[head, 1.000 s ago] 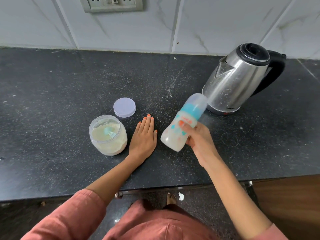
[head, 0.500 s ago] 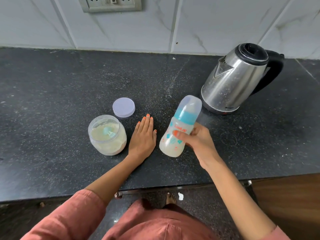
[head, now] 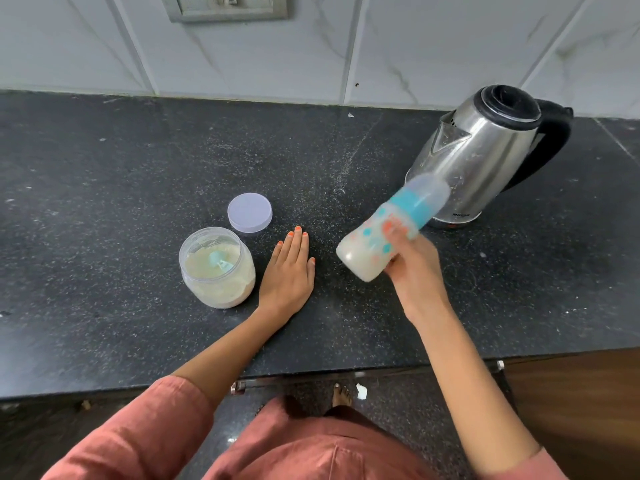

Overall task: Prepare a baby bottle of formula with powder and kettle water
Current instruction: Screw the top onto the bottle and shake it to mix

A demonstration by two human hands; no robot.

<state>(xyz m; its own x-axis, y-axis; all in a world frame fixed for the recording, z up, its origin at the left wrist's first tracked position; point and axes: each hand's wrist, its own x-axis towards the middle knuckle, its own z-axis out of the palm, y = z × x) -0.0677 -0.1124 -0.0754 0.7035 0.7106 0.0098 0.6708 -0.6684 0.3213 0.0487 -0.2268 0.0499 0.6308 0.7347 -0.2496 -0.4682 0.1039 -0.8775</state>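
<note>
from the head view, the right hand has its fingers wrapped round the baby bottle, gripping it about the middle and holding it up off the black counter. the bottle is tilted, its capped top leaning up and to the right toward the steel kettle, its base down and to the left. it looks blurred. there is pale milky liquid in the lower part, and a teal ring sits under the clear cap.

the left hand lies flat on the counter, palm down, fingers pressed together and pointing away, holding nothing. just to its left stands the open powder jar, with cream powder inside and a small teal scoop resting on it. the jar's lilac lid lies flat on the counter just behind the jar, apart from the hand.

the kettle stands upright at the right, near the tiled wall, lid shut, black handle turned to the right. a wall socket shows at the top edge.
</note>
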